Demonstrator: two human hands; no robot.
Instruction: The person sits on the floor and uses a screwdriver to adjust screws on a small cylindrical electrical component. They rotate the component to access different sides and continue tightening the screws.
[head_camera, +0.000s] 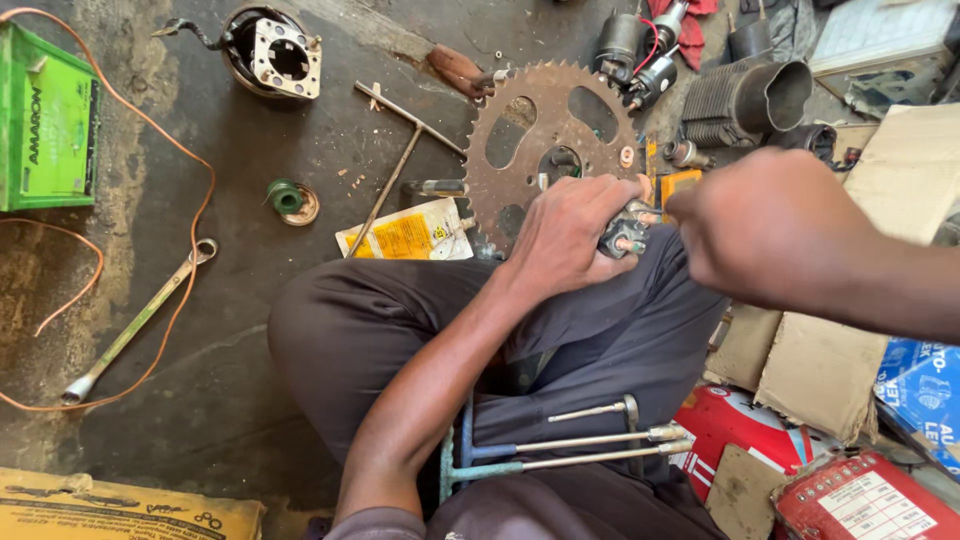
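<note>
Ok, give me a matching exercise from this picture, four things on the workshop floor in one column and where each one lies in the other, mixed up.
Things:
1. rusty sprocket
2. green battery
3. ring spanner
4. finned cylinder

Places:
A. far left edge of the floor
B. upper right, beside the cardboard
C. on the floor just beyond the left hand
D. left of the knee, lying across the orange wire

Pairs: 1-C, 2-A, 3-D, 4-B

Open floor lies left of the knee, crossed only by the orange wire (190, 170) and ring spanner (135, 322). Far, the rusty sprocket (545, 140) blocks; right, cardboard boxes (850, 330) crowd in.
</note>
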